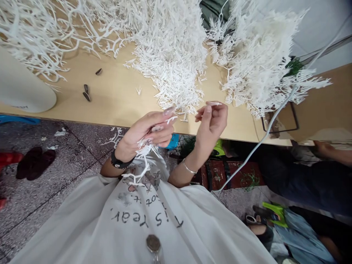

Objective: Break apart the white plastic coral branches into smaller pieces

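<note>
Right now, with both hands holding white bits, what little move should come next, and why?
Perhaps bring the small white sprig in the right hand toward the white twig tip poking from the left hand: the hands are apart, that tip looks bare, and the white branch in the left hand seems to carry similar sprigs.

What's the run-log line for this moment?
left hand: holds white branched piece | right hand: holds small white bits | white pile: on table, beyond hands

The sprigs look like matt plastic, the table smooth matt board, the bangle glossy metal, the shirt matt cloth, the floor speckled stone.
</note>
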A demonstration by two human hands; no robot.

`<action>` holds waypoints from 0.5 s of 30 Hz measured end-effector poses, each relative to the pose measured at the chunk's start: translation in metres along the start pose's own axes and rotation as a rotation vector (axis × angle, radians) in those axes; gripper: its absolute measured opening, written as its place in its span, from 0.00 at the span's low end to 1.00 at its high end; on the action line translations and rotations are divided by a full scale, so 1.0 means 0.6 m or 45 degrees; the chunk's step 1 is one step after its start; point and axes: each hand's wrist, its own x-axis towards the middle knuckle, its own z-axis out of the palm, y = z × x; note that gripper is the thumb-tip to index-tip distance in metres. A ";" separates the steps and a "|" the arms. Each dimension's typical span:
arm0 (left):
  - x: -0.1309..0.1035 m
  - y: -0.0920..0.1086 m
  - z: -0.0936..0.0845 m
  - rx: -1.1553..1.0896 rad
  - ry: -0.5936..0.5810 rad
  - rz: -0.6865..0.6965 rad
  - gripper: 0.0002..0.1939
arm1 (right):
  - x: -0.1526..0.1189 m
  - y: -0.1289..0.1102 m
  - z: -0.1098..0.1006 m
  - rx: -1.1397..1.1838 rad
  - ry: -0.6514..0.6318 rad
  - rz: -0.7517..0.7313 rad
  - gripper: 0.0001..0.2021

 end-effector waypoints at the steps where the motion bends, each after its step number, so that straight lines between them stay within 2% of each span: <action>1: 0.002 0.000 0.002 -0.029 0.036 0.006 0.29 | 0.005 0.020 -0.002 -0.150 0.065 -0.016 0.04; 4: 0.007 -0.002 0.007 -0.120 0.119 0.031 0.27 | 0.016 0.064 -0.005 -0.285 0.082 -0.035 0.13; 7: 0.010 -0.005 0.010 -0.187 0.171 0.084 0.25 | 0.019 0.071 0.000 -0.267 0.068 -0.090 0.14; 11: 0.015 -0.008 0.009 -0.203 0.277 0.179 0.22 | 0.004 0.033 0.015 -0.116 -0.057 -0.068 0.09; 15: 0.022 -0.015 0.002 -0.229 0.379 0.354 0.17 | -0.026 -0.016 0.023 0.165 -0.402 -0.045 0.17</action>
